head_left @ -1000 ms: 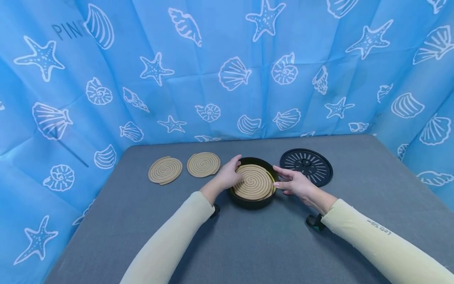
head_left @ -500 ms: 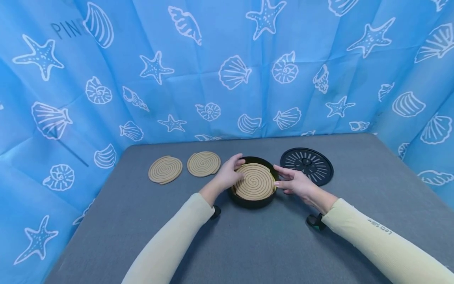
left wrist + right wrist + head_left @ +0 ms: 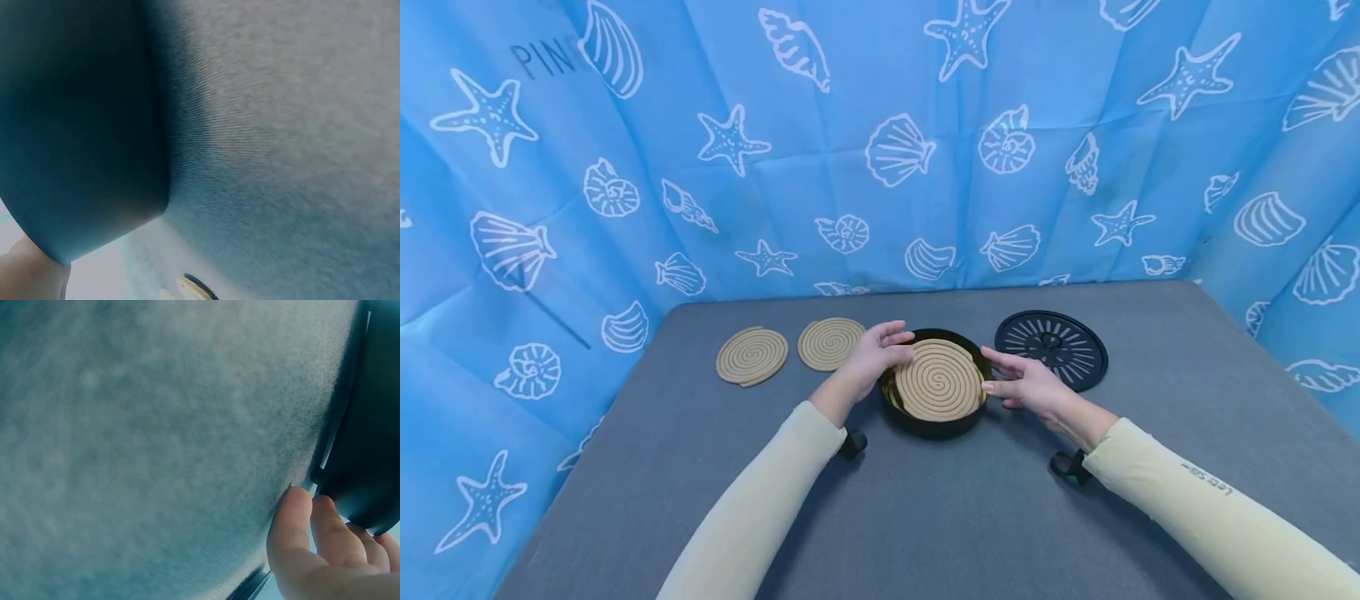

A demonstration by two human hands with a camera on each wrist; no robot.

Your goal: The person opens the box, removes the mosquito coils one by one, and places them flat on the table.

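A tan spiral mosquito coil [image 3: 938,380] lies in a round black tin [image 3: 934,428], with yellow and tan edges showing beneath it. My left hand [image 3: 874,354] arches over the tin's left rim, its thumb tip at the coil's upper left edge. In the left wrist view the tin's dark wall [image 3: 81,137] fills the left side, with a bit of hand below it. At the right rim is my right hand [image 3: 1030,387], thumb and forefinger spread apart. The right wrist view shows its fingertips [image 3: 325,509] against the tin's outer wall [image 3: 372,437].
Two more mosquito coils [image 3: 752,356] [image 3: 832,343] lie flat to the left of the tin. A black slotted lid [image 3: 1051,348] rests at the back right. The grey table [image 3: 895,517] ends at a blue shell-print curtain [image 3: 850,150].
The mosquito coil has turned and shifted slightly right in the tin. My left hand has drawn back a little toward the upper left, while the right hand stays at the rim.
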